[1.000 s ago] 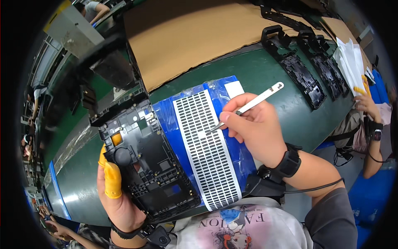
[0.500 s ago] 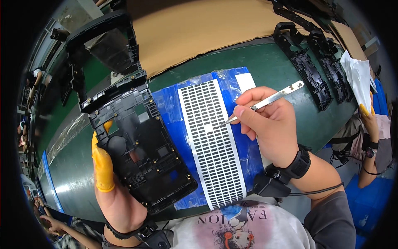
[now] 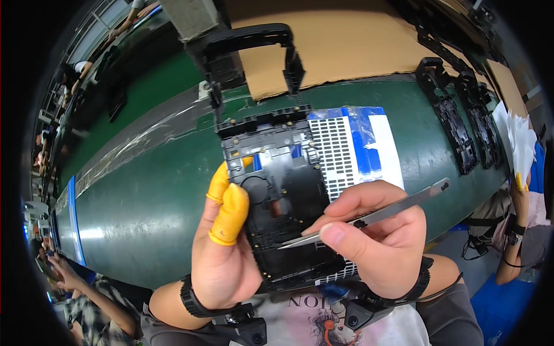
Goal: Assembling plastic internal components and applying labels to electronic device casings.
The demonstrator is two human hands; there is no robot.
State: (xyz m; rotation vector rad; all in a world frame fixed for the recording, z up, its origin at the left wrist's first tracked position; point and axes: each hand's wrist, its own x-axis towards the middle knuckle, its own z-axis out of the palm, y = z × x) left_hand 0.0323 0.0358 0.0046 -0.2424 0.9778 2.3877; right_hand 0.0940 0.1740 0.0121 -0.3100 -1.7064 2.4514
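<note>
Left hand [image 3: 222, 259], yellow finger cots [image 3: 231, 213], grips black plastic frame [image 3: 283, 196] above green surface [image 3: 144, 196]. Right hand [image 3: 375, 242] pinches metal tweezers [image 3: 369, 218], tip on frame; perforated sheet [image 3: 334, 153] behind.

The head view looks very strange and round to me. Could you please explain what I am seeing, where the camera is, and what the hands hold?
The camera sits on a person's head and looks down at their own two bare hands. Its wide lens bends straight edges, so the picture looks round.

The left hand, with yellow rubber covers on two fingers, holds up a black plastic frame with many small openings. The right hand grips thin metal tweezers and aims the tip at the lower middle of the frame.

Below lies a long green work surface. On it are a white sheet with rows of small dark pieces, taped down with blue tape, a brown cardboard sheet, and more black frames at the right. Other people's hands show at the picture's edges.
</note>
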